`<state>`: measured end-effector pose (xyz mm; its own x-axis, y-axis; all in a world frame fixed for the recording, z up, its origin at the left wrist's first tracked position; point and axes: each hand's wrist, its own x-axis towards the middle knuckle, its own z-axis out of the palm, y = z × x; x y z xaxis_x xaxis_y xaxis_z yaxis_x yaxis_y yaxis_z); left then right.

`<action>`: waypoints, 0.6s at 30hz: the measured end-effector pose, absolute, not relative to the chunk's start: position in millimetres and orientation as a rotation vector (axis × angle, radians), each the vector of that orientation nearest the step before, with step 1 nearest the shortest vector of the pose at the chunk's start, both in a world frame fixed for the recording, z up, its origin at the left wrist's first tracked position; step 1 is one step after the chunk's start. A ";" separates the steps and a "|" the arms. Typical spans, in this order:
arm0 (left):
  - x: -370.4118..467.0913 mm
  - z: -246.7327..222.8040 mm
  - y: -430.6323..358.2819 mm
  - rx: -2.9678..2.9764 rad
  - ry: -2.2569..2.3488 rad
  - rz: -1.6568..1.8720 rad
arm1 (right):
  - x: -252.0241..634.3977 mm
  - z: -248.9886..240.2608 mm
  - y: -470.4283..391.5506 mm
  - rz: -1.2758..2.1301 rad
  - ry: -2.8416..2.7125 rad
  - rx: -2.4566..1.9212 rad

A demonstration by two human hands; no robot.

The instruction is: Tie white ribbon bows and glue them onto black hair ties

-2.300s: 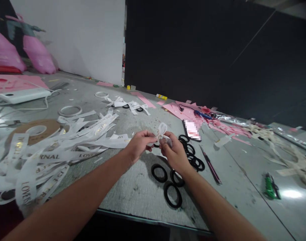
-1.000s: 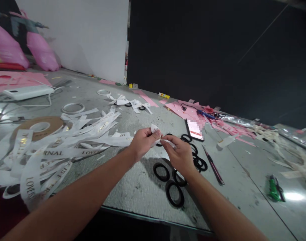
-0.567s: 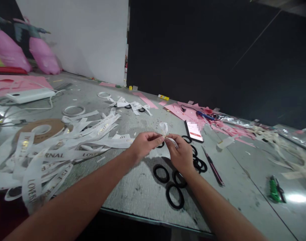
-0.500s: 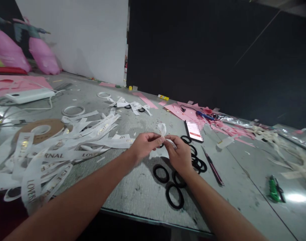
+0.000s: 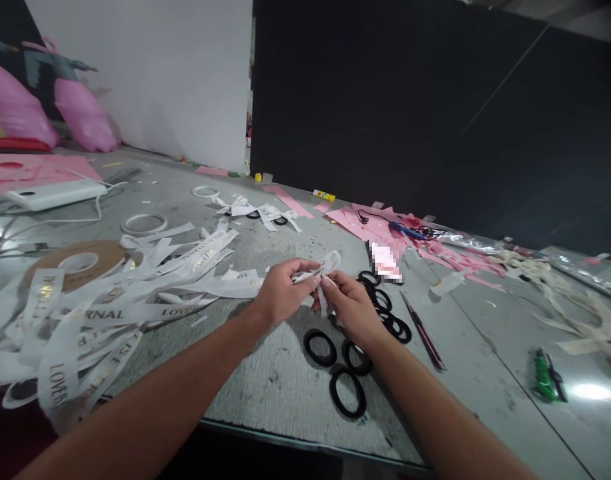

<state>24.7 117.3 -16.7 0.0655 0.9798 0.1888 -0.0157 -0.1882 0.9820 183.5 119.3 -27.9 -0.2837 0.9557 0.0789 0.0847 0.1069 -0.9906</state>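
Both hands meet over the middle of the table, pinching one white printed ribbon (image 5: 330, 260) between them. My left hand (image 5: 288, 290) grips the ribbon from the left, its thumb and fingertips pressed together. From the right, my right hand (image 5: 353, 303) pinches the same ribbon, with a loop standing up above the fingertips and an end hanging below. Whether a ring sits inside the fold is hidden by the fingers. Just below the hands lie black rings (image 5: 347, 393), with several more to the right, partly behind my right wrist.
Loose printed ribbons (image 5: 185, 293) and a brown ribbon spool (image 5: 105, 257) cover the left. Ribbon bows (image 5: 268, 212) lie farther back. To the right are a phone (image 5: 385, 261), a dark red pen-like tool (image 5: 424, 333), a green cutter (image 5: 545, 377) and pink paper scraps (image 5: 355, 227).
The ribbon in my hands has shifted: its loop now opens wider above the fingers and an end hangs down between them. My right fingers have turned slightly. The view has moved a little.
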 end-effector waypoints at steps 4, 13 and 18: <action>24.8 -15.0 117.6 1.231 1.033 1.323 | 184.1 -30.7 119.1 1.336 -1.446 -1.015; 26.4 -12.8 116.7 1.118 0.893 1.345 | 185.0 -31.5 122.0 1.146 -1.334 -1.063; 24.7 -17.0 121.2 0.978 0.826 1.410 | 184.9 -29.9 122.2 1.005 -1.351 -1.131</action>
